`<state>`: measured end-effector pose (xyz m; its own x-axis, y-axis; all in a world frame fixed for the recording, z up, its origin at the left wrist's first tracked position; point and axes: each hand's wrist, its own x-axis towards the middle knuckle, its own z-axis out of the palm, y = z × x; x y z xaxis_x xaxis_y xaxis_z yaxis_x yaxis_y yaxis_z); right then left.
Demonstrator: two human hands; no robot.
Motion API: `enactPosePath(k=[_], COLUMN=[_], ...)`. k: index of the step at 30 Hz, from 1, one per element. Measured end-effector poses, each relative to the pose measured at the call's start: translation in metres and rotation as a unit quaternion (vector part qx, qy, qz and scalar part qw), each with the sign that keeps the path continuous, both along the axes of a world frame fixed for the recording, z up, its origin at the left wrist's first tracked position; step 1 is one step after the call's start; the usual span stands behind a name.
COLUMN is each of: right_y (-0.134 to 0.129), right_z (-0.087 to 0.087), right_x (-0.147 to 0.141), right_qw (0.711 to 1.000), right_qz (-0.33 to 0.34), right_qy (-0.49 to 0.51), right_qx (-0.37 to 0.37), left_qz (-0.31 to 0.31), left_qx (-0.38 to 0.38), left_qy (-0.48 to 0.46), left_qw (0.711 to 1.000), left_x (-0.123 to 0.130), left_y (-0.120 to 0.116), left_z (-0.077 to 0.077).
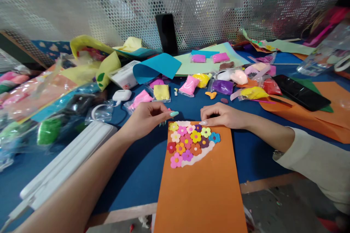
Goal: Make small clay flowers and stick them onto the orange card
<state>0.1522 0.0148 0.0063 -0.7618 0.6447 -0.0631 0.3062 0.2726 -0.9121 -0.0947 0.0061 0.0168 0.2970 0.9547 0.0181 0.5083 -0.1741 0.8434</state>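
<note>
An orange sheet of paper [202,196] lies in front of me, its near end reaching past the table edge. Its upper left bears several clay flowers [186,141] in pink, yellow, red, purple and blue, bordered by a pale clay band [199,157]. Just beyond the sheet's top left corner, my left hand [146,118] is closed in a pinch; a small pink-red bit of clay [170,109] peeks out at the fingertips. My right hand [225,115] grips the top edge of the sheet near its right corner, fingers curled and partly hidden.
Bagged clay [189,85] in many colours lies beyond my hands. A white power strip [71,164] and a charger [122,95] sit at left. One phone [166,33] leans on the mesh panel [123,3]; another phone [302,92] lies at right on orange paper [333,116].
</note>
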Motion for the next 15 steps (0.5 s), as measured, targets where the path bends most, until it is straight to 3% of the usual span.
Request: enactPosePath(k=[5, 11, 15], right_y=[0.0012, 0.0032, 0.0053], right_z=[0.0031, 0.0044, 0.0031], right_x=[0.0029, 0.0056, 0.0059], right_qw=[0.999, 0.997, 0.996], right_qz=[0.009, 0.009, 0.005], right_qy=[0.036, 0.066, 0.078], right_qx=[-0.011, -0.033, -0.049], left_qz=[-0.022, -0.044, -0.028], left_qx=[0.040, -0.012, -0.005], left_qy=[0.024, 0.003, -0.020], left_qw=[0.999, 0.999, 0.999], left_x=[-0.0014, -0.0003, -0.0008], left_y=[-0.0015, -0.0031, -0.0034], left_z=[0.0019, 0.0004, 0.0016])
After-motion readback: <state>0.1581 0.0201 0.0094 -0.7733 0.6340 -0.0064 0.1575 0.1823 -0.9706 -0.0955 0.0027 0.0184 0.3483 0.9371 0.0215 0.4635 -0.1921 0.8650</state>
